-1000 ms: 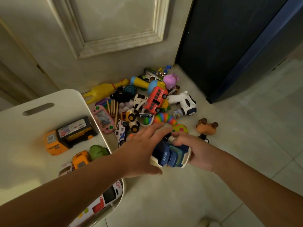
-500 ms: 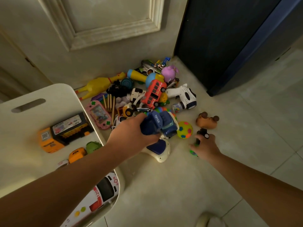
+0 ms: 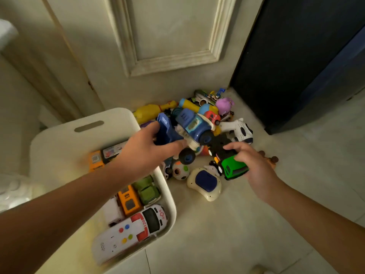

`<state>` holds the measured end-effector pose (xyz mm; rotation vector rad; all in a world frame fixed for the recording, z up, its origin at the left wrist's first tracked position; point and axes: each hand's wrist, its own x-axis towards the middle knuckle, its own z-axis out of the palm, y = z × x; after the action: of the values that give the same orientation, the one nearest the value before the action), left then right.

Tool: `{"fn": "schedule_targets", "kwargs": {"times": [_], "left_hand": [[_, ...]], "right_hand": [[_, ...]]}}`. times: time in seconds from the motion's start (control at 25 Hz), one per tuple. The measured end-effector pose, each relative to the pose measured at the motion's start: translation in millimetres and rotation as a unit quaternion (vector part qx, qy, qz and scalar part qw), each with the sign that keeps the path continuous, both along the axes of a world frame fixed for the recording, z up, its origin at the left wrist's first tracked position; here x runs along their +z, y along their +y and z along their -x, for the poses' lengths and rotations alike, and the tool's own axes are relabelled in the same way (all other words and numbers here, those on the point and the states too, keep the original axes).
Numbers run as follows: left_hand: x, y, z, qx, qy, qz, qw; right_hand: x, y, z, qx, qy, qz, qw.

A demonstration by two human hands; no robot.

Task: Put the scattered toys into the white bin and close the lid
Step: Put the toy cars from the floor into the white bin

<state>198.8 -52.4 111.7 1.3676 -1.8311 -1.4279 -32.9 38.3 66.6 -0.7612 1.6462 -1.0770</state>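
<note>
Two toys are held off the floor (image 3: 217, 234): a blue toy truck (image 3: 189, 125) is gripped in the left hand (image 3: 146, 153), its fingers (image 3: 153, 127) curled, just beside the white bin (image 3: 59, 139); a green toy car (image 3: 234, 168) is clasped by the right hand (image 3: 256, 167) over the scattered toys (image 3: 207, 107). A toy ambulance (image 3: 134, 230) is seen inside the bin.

Single view: a wide-angle camera worn on the head, aimed forward and steeply down at the floor (image 3: 217, 240), at arm's reach. Left forearm (image 3: 59, 204) and right forearm (image 3: 316, 220) enter from the lower corners. White bin (image 3: 59, 147) fills lower left; toy pile (image 3: 209, 113) sits at centre; door panel (image 3: 173, 28) occupies the top.
</note>
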Motion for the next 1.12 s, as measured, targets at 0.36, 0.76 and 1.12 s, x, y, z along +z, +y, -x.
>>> {"fn": "schedule_targets", "kwargs": {"times": [0.36,0.76,1.12], "left_hand": [[-21,-24,-142,0.176,-0.239,-0.036,0.954],[-98,-21,-161,0.120,-0.465,-0.059,0.875],[-94,-24,-158,-0.086,-0.529,-0.125,0.835]], "right_hand": [[61,-71,-150,0.331,0.157,-0.092,0.926],[-68,-152,-245,0.504,0.460,-0.019,0.730],[-120,-143,-230,0.489,0.571,0.068,0.655]]}}
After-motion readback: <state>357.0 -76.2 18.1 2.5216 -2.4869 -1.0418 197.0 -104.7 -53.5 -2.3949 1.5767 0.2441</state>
